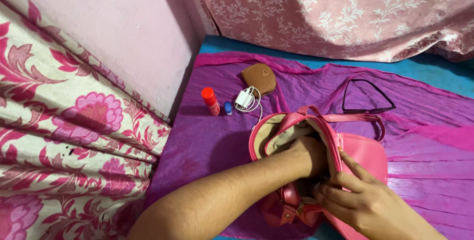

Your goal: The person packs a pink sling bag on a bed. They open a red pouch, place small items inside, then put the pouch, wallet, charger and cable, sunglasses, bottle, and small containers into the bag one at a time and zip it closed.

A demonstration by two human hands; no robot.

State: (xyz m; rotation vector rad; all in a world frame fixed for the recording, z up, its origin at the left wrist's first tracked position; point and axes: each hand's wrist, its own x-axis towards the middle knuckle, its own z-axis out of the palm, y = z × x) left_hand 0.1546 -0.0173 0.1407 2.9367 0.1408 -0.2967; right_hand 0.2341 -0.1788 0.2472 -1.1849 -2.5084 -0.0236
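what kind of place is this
Likely a room in a home, perhaps a bedroom: a purple cloth spread over a blue surface, a floral curtain beside a pink wall, and a pink handbag with small personal items nearby.

A purple cloth [212,141] covers the blue surface [444,74]. On it lie a pink handbag [365,153] at five o'clock, sunglasses [368,97] at two, and a brown pouch [259,78], white charger [245,99], small blue item [228,108] and red-capped tube [210,100] near eleven.
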